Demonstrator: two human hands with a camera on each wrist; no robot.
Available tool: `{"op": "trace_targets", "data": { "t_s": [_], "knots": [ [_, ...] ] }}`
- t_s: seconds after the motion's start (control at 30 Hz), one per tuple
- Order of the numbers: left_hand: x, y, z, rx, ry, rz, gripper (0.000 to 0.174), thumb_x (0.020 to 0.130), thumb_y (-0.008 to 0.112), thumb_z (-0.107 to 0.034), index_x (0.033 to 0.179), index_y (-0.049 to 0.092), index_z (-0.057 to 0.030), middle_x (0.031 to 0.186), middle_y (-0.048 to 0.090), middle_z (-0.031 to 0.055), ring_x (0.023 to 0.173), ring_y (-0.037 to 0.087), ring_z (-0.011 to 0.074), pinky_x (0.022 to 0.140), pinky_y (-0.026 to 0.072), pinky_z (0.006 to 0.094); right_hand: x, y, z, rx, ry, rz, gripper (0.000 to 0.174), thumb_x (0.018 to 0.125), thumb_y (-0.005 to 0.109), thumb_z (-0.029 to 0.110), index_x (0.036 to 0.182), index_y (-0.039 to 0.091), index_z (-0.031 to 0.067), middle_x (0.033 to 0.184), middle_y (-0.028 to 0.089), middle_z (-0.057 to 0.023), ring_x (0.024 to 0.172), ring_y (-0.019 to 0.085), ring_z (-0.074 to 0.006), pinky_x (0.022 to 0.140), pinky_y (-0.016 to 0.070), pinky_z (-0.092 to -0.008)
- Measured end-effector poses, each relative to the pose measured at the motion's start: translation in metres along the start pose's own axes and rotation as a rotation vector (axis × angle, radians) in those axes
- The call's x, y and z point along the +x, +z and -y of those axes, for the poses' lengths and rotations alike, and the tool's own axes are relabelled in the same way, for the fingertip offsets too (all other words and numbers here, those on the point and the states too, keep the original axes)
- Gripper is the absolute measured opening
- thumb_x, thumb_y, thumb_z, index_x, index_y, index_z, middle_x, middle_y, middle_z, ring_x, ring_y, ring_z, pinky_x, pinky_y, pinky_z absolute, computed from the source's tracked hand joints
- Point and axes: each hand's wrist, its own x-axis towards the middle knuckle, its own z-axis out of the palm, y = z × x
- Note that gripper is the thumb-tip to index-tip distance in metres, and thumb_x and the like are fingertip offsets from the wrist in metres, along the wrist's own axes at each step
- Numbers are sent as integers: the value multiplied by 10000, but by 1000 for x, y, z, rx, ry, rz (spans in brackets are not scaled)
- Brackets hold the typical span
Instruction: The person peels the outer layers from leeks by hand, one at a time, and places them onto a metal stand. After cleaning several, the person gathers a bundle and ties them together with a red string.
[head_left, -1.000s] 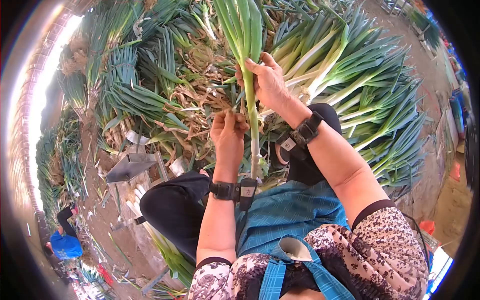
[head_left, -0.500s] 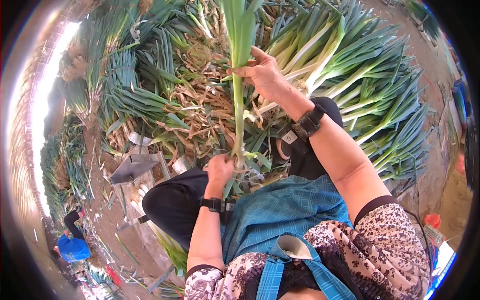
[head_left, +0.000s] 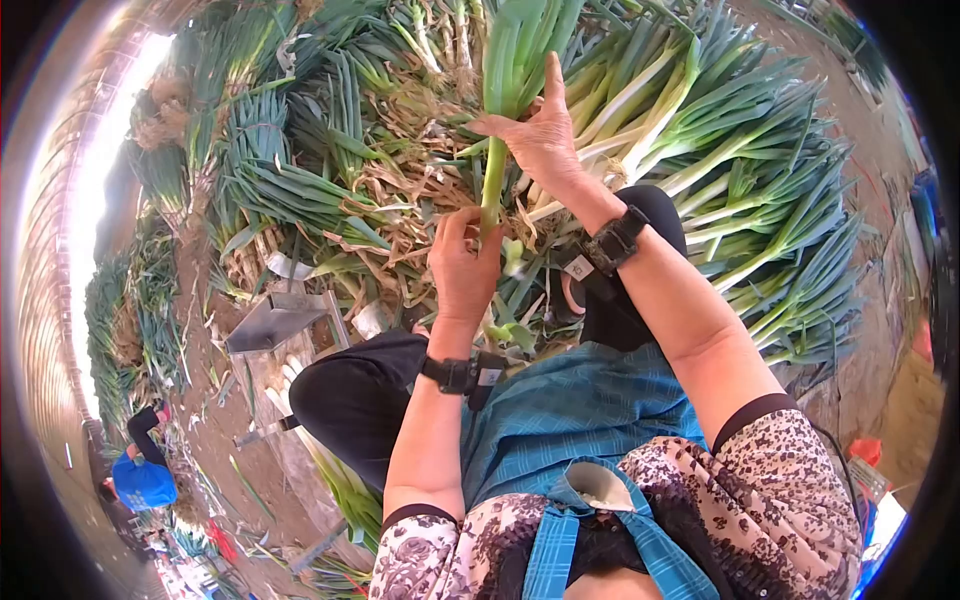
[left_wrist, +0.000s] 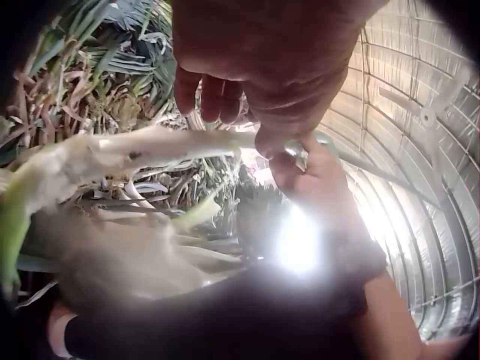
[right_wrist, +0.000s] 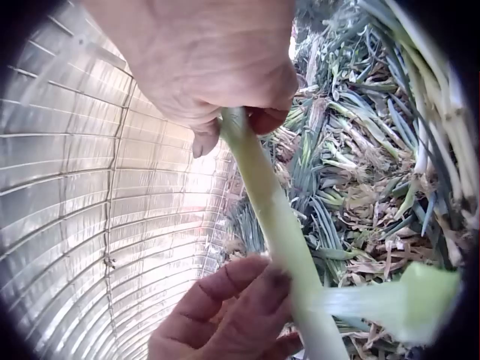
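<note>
A single long green onion (head_left: pixel 493 180) stands nearly upright before the person, its broad leaves at the top. Just below those leaves, the right hand (head_left: pixel 545 145) holds the stalk; the index finger points up, while the right wrist view shows thumb and other fingers around it. Lower on the stalk, the left hand (head_left: pixel 463 270) pinches it between thumb and fingers, plainest in the right wrist view. A peeled strip of outer skin (right_wrist: pixel 405 300) sticks out sideways beside that pinch. In the left wrist view, the pale lower stalk (left_wrist: pixel 150 144) runs across, with green peel hanging at its end.
Cleaned green onions (head_left: pixel 740 220) lie fanned out on the right. Bundled, uncleaned ones (head_left: pixel 250 140) are piled at the left, with dry peelings (head_left: pixel 400 200) between. A metal stand (head_left: pixel 275 322) is beside the left knee. Another person in blue (head_left: pixel 145 482) is far left.
The left hand went down to the root end, then came back up the stalk. Peel now hangs loose near it. The right hand's index finger and thumb have spread, and the leaves have shifted right.
</note>
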Motion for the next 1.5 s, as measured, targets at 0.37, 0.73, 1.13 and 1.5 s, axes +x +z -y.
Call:
{"op": "trace_targets", "data": {
  "t_s": [0.37, 0.73, 1.13, 1.5],
  "knots": [
    [-10, 19, 1, 190, 328, -38, 251, 751, 725, -66, 923, 550, -17, 880, 552, 132, 769, 554, 325, 662, 461, 393, 2, -13, -2, -426, -192, -34, 1111, 650, 829, 130, 1470, 80, 95, 1059, 640, -178, 932, 614, -357, 835, 467, -387],
    [-81, -36, 74, 130, -206, 418, 188, 780, 697, -121, 908, 628, -2, 777, 654, 122, 716, 632, 197, 627, 490, 305, 21, -34, 18, -290, -46, -96, 1004, 795, 728, 56, 1503, 27, 179, 1363, 438, -222, 1157, 507, -369, 890, 462, -471],
    [-39, 25, 46, -31, 90, 262, 161, 838, 649, -67, 986, 641, -3, 766, 613, 149, 649, 611, 259, 588, 471, 320, 36, -64, 3, -449, 39, -232, 1084, 725, 806, 202, 1471, 41, 22, 1090, 630, -201, 927, 636, -246, 796, 510, -324],
    [-110, -1, 49, 155, 63, 493, 86, 777, 623, -83, 792, 593, -4, 727, 581, 204, 669, 574, 395, 569, 456, 417, 63, -102, -1, 230, 261, -451, 836, 771, 758, 124, 1387, 197, 57, 936, 592, -183, 564, 538, -165, 445, 444, -290]
  ]
}}
